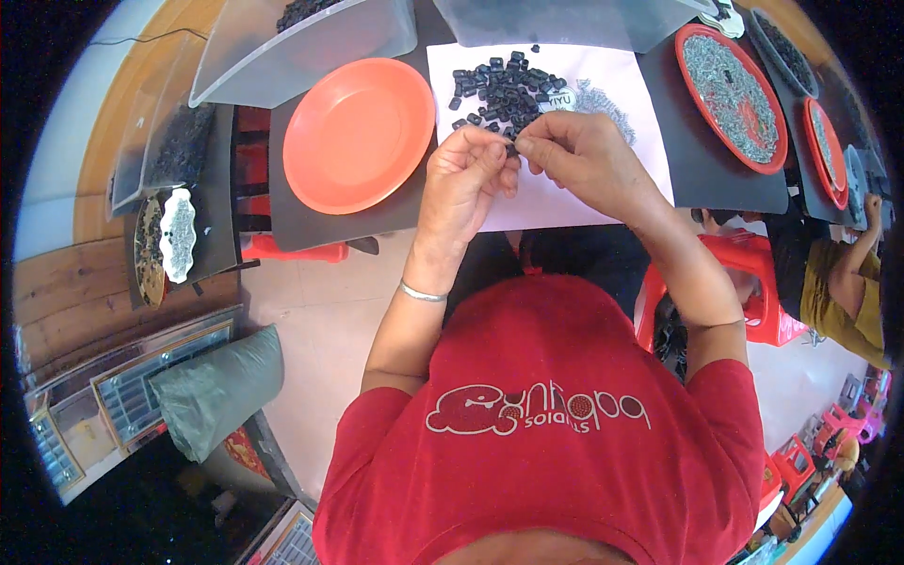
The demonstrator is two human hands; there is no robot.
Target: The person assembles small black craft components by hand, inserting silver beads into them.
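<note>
My left hand (471, 174) and my right hand (582, 155) meet fingertip to fingertip over a white sheet (640, 179) on the table. Both pinch; a tiny dark piece shows between them, too small to name, and I cannot tell which hand bears it. Just beyond the fingers lies a loose pile of small black plastic parts (504, 89). To its right, small shiny metal pieces (607, 108) are heaped beside a round white label (562, 100) with dark lettering.
An orange plate (358, 137) sits left of the sheet. Clear plastic bins (320, 52) stand at the back. Red trays of metal pieces (692, 89) are on the right. A co-worker's arm (852, 268) shows far right, near red stools (744, 259). A grey-green sack (221, 386) lies left.
</note>
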